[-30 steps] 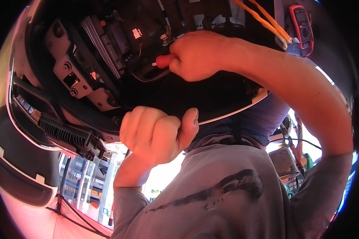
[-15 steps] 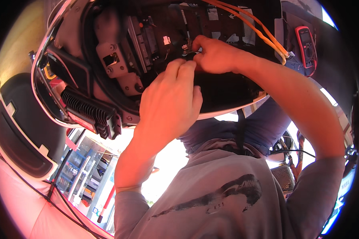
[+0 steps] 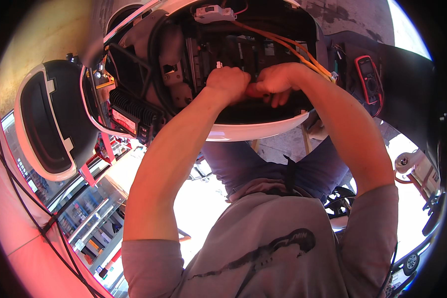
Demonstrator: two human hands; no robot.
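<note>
Both my hands are inside the dark open compartment (image 3: 243, 114) of what looks like a scooter body. My left hand (image 3: 227, 82) is closed, back of the hand up, near a small white connector (image 3: 219, 64); its fingertips are hidden. Close beside it on the right, my right hand (image 3: 279, 82) has its thumb and forefinger pressed together toward the left hand, the other fingers curled below. Whatever lies between the fingers of either hand is too dark and small to make out. Orange cables (image 3: 293, 47) run just beyond my right hand.
At the compartment's far edge lies a white circuit breaker (image 3: 213, 14) wired to the cables. A red multimeter (image 3: 368, 79) rests on the black seat at right. A finned black unit (image 3: 134, 111) sits at left, with a black-and-white padded lid (image 3: 47, 119) beyond it.
The view has shifted, bringing the circuit breaker into sight. My left hand has gone from outstretched fingers to a closed grip deeper in the compartment; the right hand's lower fingers now show.
</note>
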